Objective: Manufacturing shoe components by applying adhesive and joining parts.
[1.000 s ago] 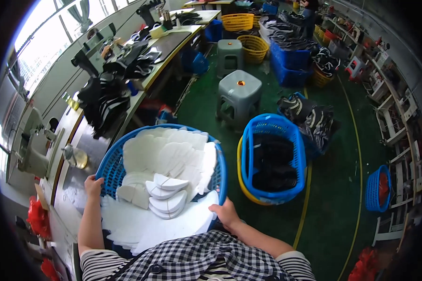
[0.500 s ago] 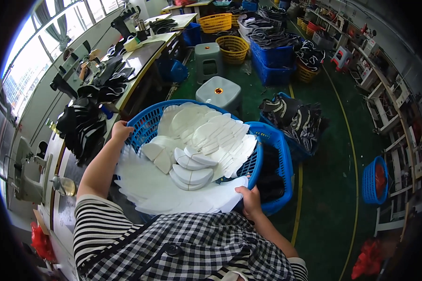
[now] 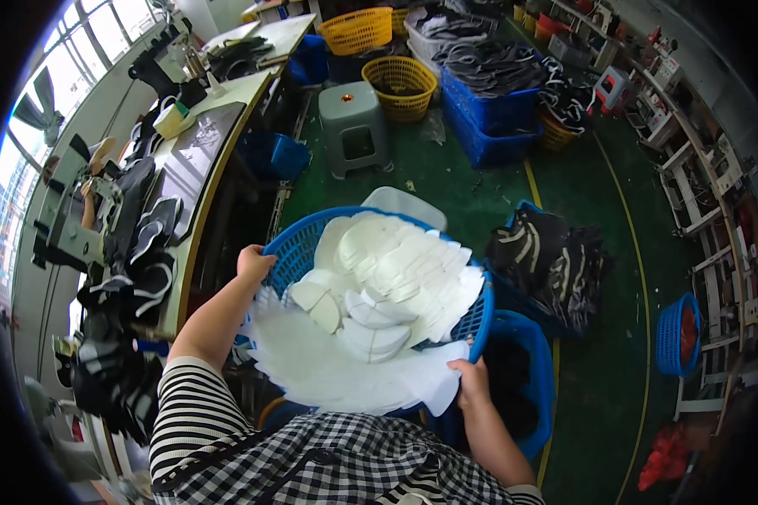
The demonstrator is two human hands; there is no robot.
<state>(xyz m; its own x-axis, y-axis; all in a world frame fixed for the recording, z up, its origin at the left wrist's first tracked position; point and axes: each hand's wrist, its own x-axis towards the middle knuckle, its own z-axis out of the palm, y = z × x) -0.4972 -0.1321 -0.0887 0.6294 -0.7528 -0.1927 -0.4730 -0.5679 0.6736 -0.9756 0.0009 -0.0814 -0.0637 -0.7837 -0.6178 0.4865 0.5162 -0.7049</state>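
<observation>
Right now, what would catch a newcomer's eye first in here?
Likely the round blue plastic basket heaped with white cut pieces, front and centre, held between the left hand and right hand. Beyond it, a grey plastic stool stands on the green floor; farther back, to the right, dark pieces pile high in stacked blue crates.

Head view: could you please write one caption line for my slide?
Left hand and right hand grip a blue basket of flat white pieces above a green floor.
</observation>
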